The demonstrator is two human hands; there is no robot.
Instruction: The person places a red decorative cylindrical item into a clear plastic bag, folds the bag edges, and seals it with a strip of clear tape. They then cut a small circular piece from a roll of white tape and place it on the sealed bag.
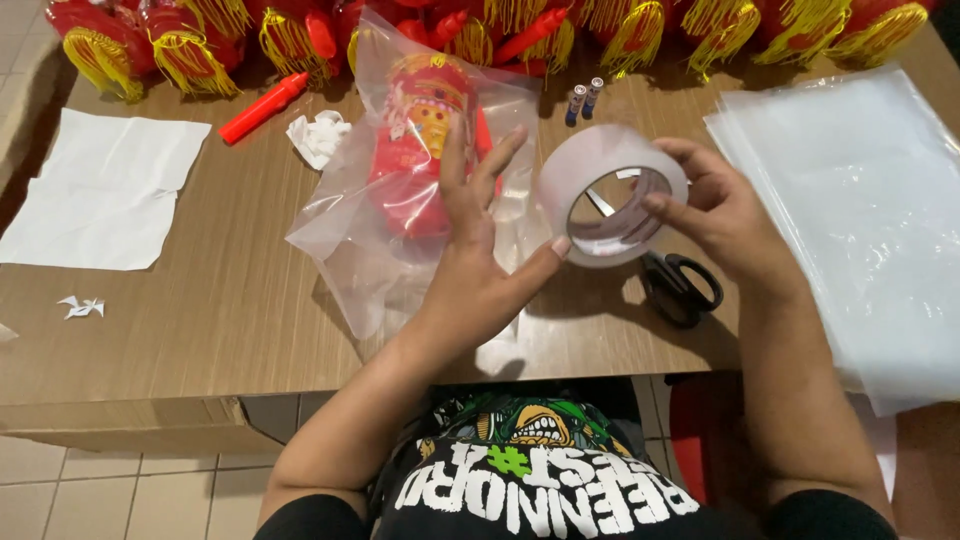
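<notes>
Head view: right hand (pixel 725 215) tilts tape roll (pixel 612 193), its opening facing the camera.

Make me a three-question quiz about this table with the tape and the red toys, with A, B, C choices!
1. Where are the scissors?
A. under the right hand
B. on the white paper
C. inside the bag

2. How many small batteries stand beside the tape roll?
A. two
B. five
C. none

3. The red lantern under the left hand is
A. bare
B. inside a clear plastic bag
C. in a box

Answers: 1 A, black handles show below that hand. 2 A, a pair stands there. 3 B, clear plastic covers it.
</notes>
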